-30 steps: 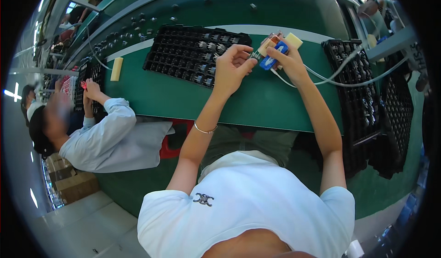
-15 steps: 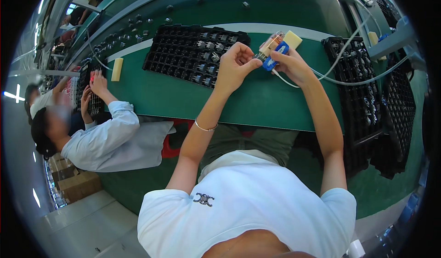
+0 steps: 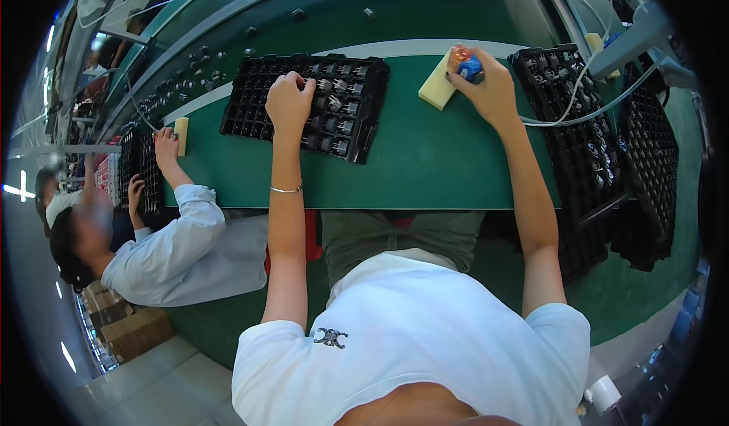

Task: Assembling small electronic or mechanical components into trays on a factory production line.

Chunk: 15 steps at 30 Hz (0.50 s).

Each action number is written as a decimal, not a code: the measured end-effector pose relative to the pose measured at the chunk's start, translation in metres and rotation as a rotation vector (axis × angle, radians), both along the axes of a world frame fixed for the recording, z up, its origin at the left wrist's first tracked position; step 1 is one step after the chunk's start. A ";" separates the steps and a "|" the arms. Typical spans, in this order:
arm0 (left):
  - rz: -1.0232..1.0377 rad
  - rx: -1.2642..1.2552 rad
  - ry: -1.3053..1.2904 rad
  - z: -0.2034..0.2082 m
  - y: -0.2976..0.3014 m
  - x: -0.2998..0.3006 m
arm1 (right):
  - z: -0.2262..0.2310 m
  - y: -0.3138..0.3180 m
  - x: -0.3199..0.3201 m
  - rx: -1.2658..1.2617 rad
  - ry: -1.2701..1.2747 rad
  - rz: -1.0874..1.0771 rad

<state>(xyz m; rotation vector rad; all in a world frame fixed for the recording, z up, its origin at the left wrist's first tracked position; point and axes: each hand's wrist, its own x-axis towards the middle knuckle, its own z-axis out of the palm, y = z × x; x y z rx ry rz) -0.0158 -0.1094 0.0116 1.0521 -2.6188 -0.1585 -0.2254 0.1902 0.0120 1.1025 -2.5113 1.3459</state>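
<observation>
My left hand (image 3: pixel 289 105) is over the middle of a black compartment tray (image 3: pixel 247 103), its fingers pinched together. Whatever they hold, if anything, is hidden. Small dark parts with metal prongs (image 3: pixel 351 108) fill the tray's right-hand pockets. My right hand (image 3: pixel 490 94) is wrapped round a small blue and clear-orange device (image 3: pixel 470 67), just above the far end of a pale yellow block (image 3: pixel 434 89). Its exact kind does not show.
To the right stand more black trays (image 3: pixel 573 153) with metal parts, crossed by a pale hose (image 3: pixel 585 117). Loose small parts (image 3: pixel 199 65) lie on the green surface beyond the table. A co-worker in a light-blue shirt (image 3: pixel 163 247) works at the left, beside another tray (image 3: pixel 140 164).
My hands have parted. The left went from the device to above the tray. The right stays by the yellow block with the device, now turned. The view has shifted slightly.
</observation>
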 end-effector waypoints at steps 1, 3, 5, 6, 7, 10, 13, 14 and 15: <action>-0.001 -0.005 0.041 -0.001 0.003 -0.002 | 0.000 -0.002 0.003 -0.012 0.026 0.020; -0.010 -0.007 0.082 -0.002 0.008 -0.005 | -0.001 -0.005 0.007 -0.023 0.053 0.032; 0.037 0.015 0.127 -0.001 0.010 -0.006 | -0.002 -0.006 0.008 -0.019 0.042 0.039; 0.028 0.018 0.125 0.000 0.011 -0.007 | -0.002 -0.005 0.008 -0.017 0.035 0.042; 0.026 0.027 0.149 0.001 0.012 -0.008 | -0.002 -0.004 0.008 -0.015 0.033 0.033; 0.014 0.032 0.228 0.004 0.008 -0.004 | 0.000 -0.005 0.010 -0.006 0.027 0.032; -0.062 0.282 0.517 0.008 0.014 -0.006 | -0.007 -0.005 0.006 -0.062 0.108 0.044; -0.061 0.282 0.515 0.008 0.019 -0.006 | -0.007 -0.005 0.006 -0.050 0.095 0.049; -0.158 0.536 0.663 0.007 0.025 -0.007 | -0.006 -0.006 0.007 -0.037 0.083 0.054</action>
